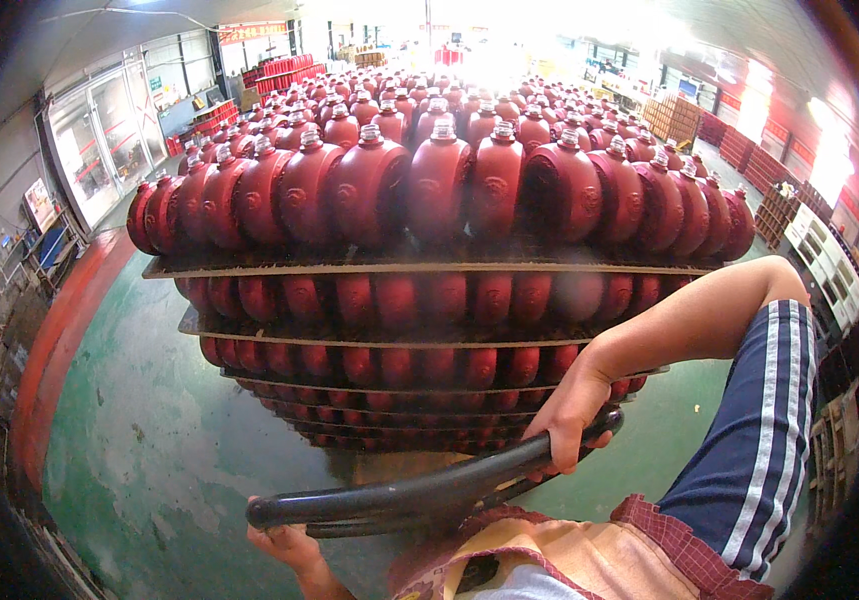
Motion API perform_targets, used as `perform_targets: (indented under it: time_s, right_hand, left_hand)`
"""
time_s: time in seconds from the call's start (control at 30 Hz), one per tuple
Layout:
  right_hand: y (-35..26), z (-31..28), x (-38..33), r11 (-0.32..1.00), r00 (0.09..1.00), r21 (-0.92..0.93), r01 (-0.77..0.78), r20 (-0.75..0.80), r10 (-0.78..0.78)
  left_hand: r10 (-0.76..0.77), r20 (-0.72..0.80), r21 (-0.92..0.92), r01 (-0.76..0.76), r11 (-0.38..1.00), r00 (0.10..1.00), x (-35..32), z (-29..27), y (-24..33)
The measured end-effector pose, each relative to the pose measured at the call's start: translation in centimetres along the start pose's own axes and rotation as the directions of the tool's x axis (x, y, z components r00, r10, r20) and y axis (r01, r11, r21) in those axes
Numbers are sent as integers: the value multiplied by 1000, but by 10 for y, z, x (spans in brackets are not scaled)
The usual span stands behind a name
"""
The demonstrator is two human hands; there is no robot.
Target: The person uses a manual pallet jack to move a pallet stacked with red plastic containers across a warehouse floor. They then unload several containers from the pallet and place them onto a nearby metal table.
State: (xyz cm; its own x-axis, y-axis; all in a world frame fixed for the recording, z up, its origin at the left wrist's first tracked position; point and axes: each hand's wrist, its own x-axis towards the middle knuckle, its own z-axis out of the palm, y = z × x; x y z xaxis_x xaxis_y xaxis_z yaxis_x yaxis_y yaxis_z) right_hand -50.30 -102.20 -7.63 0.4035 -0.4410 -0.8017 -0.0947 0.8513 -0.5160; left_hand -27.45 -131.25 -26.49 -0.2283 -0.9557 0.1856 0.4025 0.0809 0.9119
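A thick black tubular handle (399, 492), shaped like a long loop and slightly bent, lies across the front of my body. My right hand (574, 412) is closed round its right end, the fingers wrapped over the tube. At the lower left end, my left hand (289, 548) grips the handle from below, its fingers partly hidden behind the tube. Beyond the handle stands a tall stack of dark red rounded bottles (369, 195) with clear tops. They stand upright in tiers, parted by thin boards (429, 268). The foot of the stack is mostly hidden.
Green worn floor (149, 430) surrounds the stack, with a red strip (54, 350) along the left. Glass doors (109, 140) are at the far left. On the right are stacked crates (669, 118) and white slatted racks (824, 255). Bright light washes out the back.
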Motion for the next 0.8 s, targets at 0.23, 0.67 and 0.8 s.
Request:
perform_targets:
  time_s: [0.23, 0.67, 0.8]
  right_hand:
    - [-1, -6, 2, 998, 995, 7, -70, 77, 69]
    - [-4, -5, 0, 998, 993, 24, -66, 95, 63]
    - [-5, -5, -1, 998, 996, 24, -54, 77, 52]
  left_hand:
    - [25, 24, -35, -24, 999, 999, 0, -1, -1]
    - [-34, 39, -14, 35, 999, 999, 2, -4, -2]
    - [-34, 63, -16, 35, 999, 997, 4, -11, -8]
